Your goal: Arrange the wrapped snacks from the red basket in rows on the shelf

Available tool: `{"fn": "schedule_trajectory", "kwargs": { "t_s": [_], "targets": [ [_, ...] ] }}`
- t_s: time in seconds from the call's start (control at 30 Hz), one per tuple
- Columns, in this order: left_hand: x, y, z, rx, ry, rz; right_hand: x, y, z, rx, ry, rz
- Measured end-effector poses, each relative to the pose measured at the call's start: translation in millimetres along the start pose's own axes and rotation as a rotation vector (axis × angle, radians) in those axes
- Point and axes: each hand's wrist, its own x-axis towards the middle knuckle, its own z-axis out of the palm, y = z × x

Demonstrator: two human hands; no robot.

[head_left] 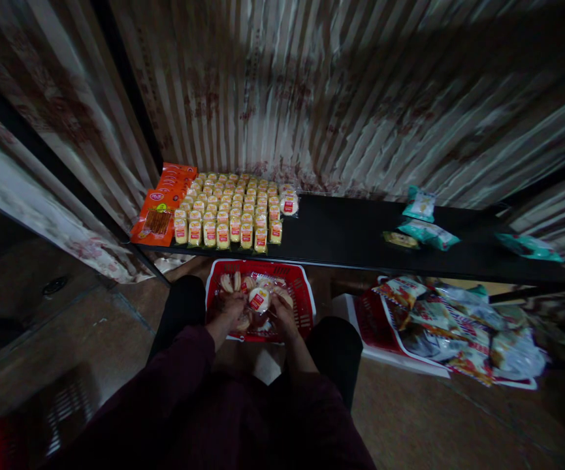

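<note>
A round pale cake in a clear wrapper with a red-and-yellow label (259,299) is held between my two hands, over a red basket (304,294) with a white rim. My left hand (232,309) grips the wrapper's left side with curled fingers. On the other side my right hand (283,317) is closed at the wrapper's right edge; its fingertips are partly hidden. More wrapped round cakes (230,281) lie in the basket around and beneath my hands. The basket stands between my knees, just under the front edge of a black shelf (341,228).
Rows of small wrapped yellow cakes (223,215) stand on the shelf's left, beside orange snack packets (157,209). A round wrapped cake (289,203) ends the rows. Green packets (429,233) lie farther right. Below, another basket (394,333) overflows with bagged snacks (439,320).
</note>
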Motion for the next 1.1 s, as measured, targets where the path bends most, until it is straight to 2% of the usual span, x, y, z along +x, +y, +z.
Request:
{"fn": "schedule_trajectory", "kwargs": {
  "t_s": [0.1,0.3,0.43,0.57,0.67,0.83,0.97,1.1],
  "targets": [
    [-4,2,1.5,-0.042,-0.008,-0.018,-5,-6,4,0.084,0.036,0.086],
    [-13,8,8.4,-0.089,-0.062,-0.011,-10,-11,5,0.162,0.051,0.023],
    [-21,14,12.7,-0.110,-0.111,0.018,-14,-17,3,0.174,-0.023,-0.053],
    [-28,18,15.6,-0.138,-0.149,0.027,-24,-29,4,0.172,-0.032,-0.099],
    [-31,21,20.2,-0.190,-0.136,0.047,-33,-38,5,0.180,-0.103,-0.103],
    [-29,23,29.9,-0.205,-0.136,0.066,-45,-49,3,0.067,-0.195,-0.131],
    [-27,22,32.2,-0.193,-0.126,0.070,-52,-52,2,0.104,-0.287,-0.130],
    [-27,21,31.5,-0.179,-0.117,0.087,-55,-54,4,0.145,-0.292,-0.134]
  ]
}}
